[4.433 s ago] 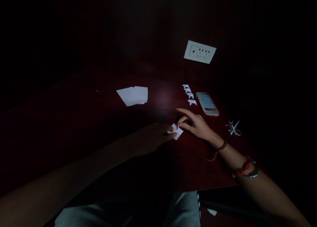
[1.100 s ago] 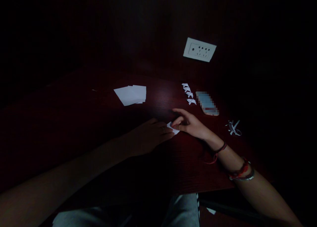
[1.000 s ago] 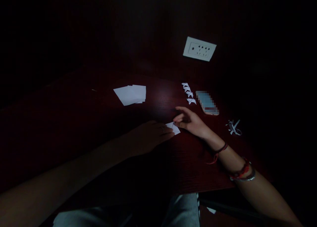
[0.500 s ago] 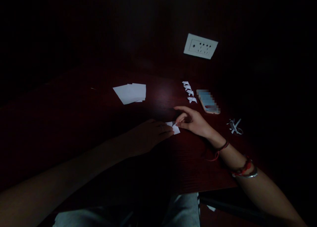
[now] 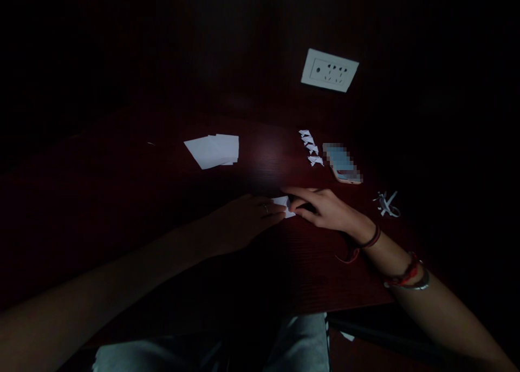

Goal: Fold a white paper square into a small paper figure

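Observation:
A small white piece of paper with a fold lies on the dark red table between my two hands. My left hand, a ring on one finger, lies flat with its fingers stretched over the paper's left part, pressing it down. The fingertips of my right hand are bent onto the right edge of the paper, with thumb and a finger close together and the index finger reaching out to the left. The fingertips cover part of the paper, so its exact fold is hard to see.
Beyond my hands lie a stack of white paper sheets and a row of several small folded paper pieces. A phone is right of the row, with a small tangle of white strips farther right. A socket plate is on the wall.
My right hand has shifted slightly down, its fingertips pressing at the paper's right edge, where a raised flap now looks folded flatter. My left hand has stayed nearly in place.

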A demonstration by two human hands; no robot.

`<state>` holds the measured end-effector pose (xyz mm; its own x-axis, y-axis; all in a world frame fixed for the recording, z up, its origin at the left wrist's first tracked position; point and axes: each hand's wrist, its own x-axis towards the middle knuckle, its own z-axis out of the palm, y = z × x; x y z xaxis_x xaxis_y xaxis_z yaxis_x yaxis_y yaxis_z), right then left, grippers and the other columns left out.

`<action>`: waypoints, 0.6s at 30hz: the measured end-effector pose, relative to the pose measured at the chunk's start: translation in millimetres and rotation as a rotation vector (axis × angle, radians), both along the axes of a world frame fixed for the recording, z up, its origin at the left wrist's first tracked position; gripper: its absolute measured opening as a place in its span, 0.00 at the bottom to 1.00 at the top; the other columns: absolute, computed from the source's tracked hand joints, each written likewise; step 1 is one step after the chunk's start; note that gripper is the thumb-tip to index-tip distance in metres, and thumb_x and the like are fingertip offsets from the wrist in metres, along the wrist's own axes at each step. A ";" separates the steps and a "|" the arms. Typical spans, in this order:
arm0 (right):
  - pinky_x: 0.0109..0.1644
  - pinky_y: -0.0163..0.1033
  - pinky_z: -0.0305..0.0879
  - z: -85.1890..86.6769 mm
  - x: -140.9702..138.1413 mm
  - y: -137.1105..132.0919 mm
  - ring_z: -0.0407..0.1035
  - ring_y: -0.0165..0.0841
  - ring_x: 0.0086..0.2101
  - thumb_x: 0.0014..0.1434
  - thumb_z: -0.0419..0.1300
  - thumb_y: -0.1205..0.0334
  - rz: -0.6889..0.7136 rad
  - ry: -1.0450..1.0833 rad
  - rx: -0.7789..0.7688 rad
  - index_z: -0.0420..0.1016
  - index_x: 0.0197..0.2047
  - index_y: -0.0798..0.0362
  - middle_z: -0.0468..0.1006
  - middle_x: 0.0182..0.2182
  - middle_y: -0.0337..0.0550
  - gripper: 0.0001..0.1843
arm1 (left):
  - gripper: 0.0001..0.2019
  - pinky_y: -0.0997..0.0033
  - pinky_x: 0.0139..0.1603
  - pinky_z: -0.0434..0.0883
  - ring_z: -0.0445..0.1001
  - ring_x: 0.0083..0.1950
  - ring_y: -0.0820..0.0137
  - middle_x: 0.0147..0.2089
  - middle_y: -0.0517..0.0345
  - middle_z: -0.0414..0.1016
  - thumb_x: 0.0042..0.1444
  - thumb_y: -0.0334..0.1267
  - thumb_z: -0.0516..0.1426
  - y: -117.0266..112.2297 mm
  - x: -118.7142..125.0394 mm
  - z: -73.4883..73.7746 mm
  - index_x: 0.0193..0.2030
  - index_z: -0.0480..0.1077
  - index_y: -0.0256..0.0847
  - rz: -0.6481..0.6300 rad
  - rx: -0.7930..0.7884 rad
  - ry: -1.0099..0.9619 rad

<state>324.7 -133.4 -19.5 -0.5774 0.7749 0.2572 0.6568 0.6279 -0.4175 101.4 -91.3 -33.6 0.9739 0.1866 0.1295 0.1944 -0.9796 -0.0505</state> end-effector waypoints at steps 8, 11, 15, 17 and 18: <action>0.46 0.35 0.62 2.6 0.6 -3.5 0.68 0.28 0.37 0.52 0.50 0.69 -0.017 -0.007 0.015 0.51 0.58 0.56 0.75 0.35 0.38 0.29 | 0.20 0.62 0.50 0.55 0.56 0.56 0.64 0.58 0.60 0.58 0.56 0.27 0.44 -0.8 1.6 -1.1 0.57 0.54 0.41 0.005 0.007 -0.026; 0.48 0.36 0.61 0.4 0.6 -3.3 0.66 0.30 0.42 0.53 0.49 0.69 -0.004 -0.064 0.051 0.50 0.59 0.55 0.75 0.38 0.39 0.29 | 0.21 0.63 0.50 0.55 0.54 0.58 0.64 0.59 0.60 0.56 0.57 0.27 0.44 -1.1 1.7 -1.2 0.57 0.53 0.41 0.003 -0.010 -0.023; 0.46 0.40 0.62 0.8 -1.1 -3.1 0.66 0.34 0.42 0.55 0.47 0.68 0.000 -0.215 0.112 0.49 0.59 0.56 0.73 0.40 0.44 0.27 | 0.22 0.64 0.52 0.55 0.53 0.59 0.65 0.60 0.58 0.55 0.57 0.28 0.45 -2.4 2.3 -0.1 0.58 0.51 0.42 0.011 -0.023 -0.029; 0.44 0.41 0.63 2.4 -2.6 -3.2 0.66 0.34 0.41 0.56 0.47 0.68 -0.007 -0.261 0.133 0.49 0.59 0.56 0.73 0.40 0.46 0.27 | 0.23 0.64 0.52 0.55 0.53 0.59 0.66 0.60 0.58 0.55 0.57 0.27 0.45 -3.3 2.5 0.1 0.59 0.50 0.44 0.026 -0.020 -0.030; 0.44 0.41 0.63 3.2 -3.2 -3.4 0.67 0.34 0.40 0.55 0.47 0.68 -0.008 -0.272 0.141 0.49 0.59 0.57 0.73 0.40 0.46 0.26 | 0.23 0.64 0.52 0.55 0.53 0.59 0.66 0.60 0.59 0.55 0.57 0.27 0.44 -3.6 2.5 -0.1 0.59 0.50 0.44 0.034 -0.018 -0.029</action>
<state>321.6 -136.8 -16.3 -0.6335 0.7476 0.1995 0.7379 0.6613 -0.1349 103.9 -95.0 -33.7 0.9627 0.2221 0.1543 0.2288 -0.9731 -0.0270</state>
